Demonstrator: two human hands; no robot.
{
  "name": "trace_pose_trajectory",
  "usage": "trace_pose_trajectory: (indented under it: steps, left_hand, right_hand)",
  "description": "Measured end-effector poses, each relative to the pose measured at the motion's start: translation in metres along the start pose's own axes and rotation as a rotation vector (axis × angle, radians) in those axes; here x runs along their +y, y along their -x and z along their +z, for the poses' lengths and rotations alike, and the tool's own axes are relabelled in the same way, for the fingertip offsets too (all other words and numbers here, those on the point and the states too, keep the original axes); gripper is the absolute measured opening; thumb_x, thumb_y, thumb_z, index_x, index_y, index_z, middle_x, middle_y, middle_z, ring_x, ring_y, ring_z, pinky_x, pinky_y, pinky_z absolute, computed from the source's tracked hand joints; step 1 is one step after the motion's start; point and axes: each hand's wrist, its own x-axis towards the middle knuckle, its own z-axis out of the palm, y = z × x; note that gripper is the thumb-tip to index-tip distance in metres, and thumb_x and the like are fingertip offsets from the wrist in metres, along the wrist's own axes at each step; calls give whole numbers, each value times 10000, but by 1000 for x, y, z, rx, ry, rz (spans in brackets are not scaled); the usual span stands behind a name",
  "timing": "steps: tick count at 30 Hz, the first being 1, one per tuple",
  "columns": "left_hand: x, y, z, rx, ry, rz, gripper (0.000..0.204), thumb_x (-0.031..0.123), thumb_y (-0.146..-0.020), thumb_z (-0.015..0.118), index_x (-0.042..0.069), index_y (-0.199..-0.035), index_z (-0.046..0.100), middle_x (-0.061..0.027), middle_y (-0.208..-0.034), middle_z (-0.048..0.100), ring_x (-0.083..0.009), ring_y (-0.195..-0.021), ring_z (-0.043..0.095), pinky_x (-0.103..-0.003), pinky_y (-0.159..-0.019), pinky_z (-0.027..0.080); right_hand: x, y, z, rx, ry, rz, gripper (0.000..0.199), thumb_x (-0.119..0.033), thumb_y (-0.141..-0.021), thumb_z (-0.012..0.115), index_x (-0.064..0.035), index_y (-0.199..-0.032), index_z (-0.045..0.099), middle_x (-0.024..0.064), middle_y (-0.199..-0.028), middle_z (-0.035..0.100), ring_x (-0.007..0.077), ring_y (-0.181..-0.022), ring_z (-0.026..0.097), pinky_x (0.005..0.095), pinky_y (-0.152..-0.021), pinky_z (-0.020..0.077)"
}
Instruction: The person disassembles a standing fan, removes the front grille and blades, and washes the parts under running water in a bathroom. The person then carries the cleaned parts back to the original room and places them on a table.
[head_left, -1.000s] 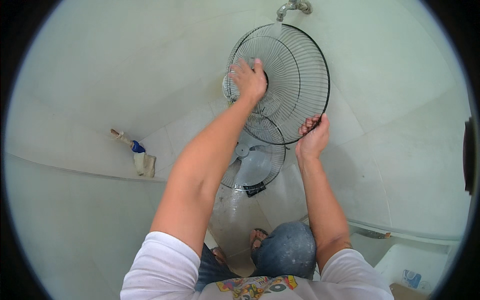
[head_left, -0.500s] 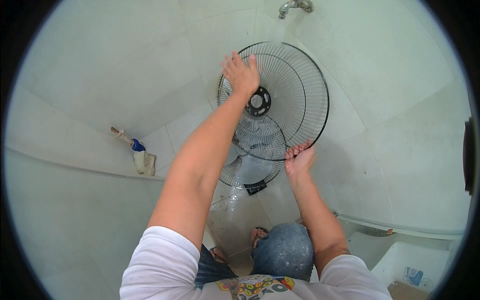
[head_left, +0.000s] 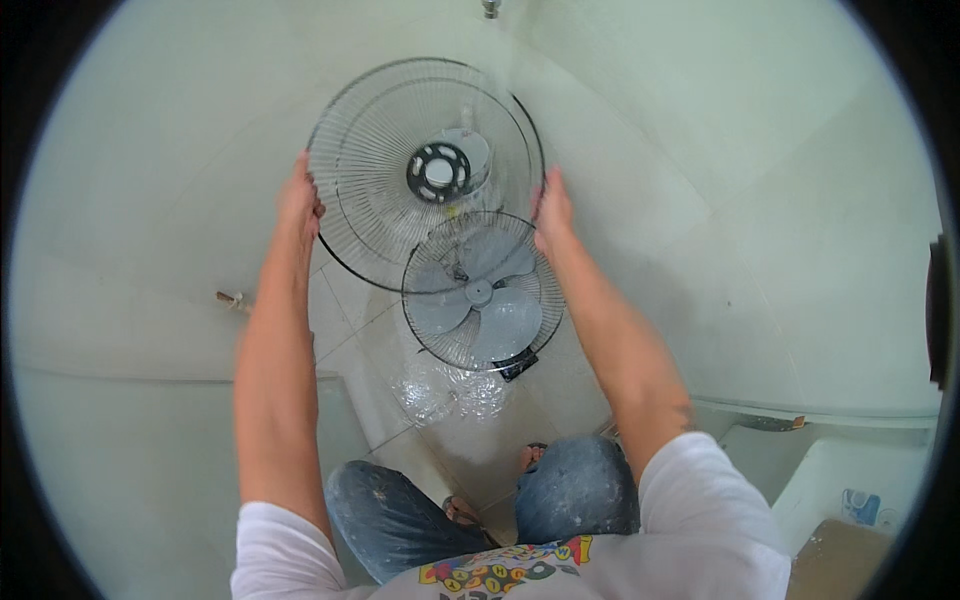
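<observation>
A round wire fan guard (head_left: 372, 212) with a black slotted hub ring is held up between my two hands. My left hand (head_left: 298, 205) grips its left rim, fingers curled around the wire. At the right rim my right hand (head_left: 555, 212) closes on the edge. Below and partly behind this guard, on the wet floor, is a smaller-looking fan cage with a grey three-blade fan (head_left: 512, 322). A black block (head_left: 516, 366) sticks out at that cage's near edge. Through the held guard's wires shows a pale round shape, not clear enough to name.
A metal tap (head_left: 490, 8) is at the top edge, with water falling near the guard's far right side. Pale tiled walls curve around. Water shines on the floor tiles (head_left: 425, 385). At lower right stands a white basin (head_left: 850, 465); a stick-like handle (head_left: 232, 299) shows at left.
The held guard has moved left and turned more fully toward view. My left hand went from its top to its left rim; my right hand shifted up and left.
</observation>
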Motion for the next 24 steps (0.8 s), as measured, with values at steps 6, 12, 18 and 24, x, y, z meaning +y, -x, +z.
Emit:
trace_pose_trajectory:
  steps: [6,12,18,24]
  left_hand:
    - [-38,126,33,195,565,187,543,637,-1073,453,142,-851,432,36,-684,331,-111,-570,325,-296,-544,339]
    - [-41,199,95,221,733,273,559,635,-1093,368,131,-858,432,10,-729,406,-138,-590,403,-303,-552,392]
    - [-49,235,113,-256,403,480,427,437,-1129,452,33,-1239,532,-160,-1067,659,-250,-896,688,-405,-817,596]
    - [-6,225,134,-588,422,488,636,338,-1119,512,81,-1641,255,-297,-1501,499,-345,-1186,672,-447,-1063,535]
  right_hand:
    - [-28,-45,76,-263,288,-112,822,-614,-1077,382,-39,-1649,249,168,-1684,312,317,-1537,306,478,-1237,289]
    - [-38,-87,68,-415,186,327,732,-665,-1038,410,-43,-1386,577,182,-1215,685,297,-916,695,442,-835,599]
    - [-25,-110,46,-483,-85,431,655,-618,-1017,463,-27,-1232,649,172,-1018,723,280,-756,688,422,-713,603]
    - [-19,-104,62,-266,-63,317,701,-543,-999,549,21,-1416,552,189,-1221,691,309,-1104,663,515,-923,558]
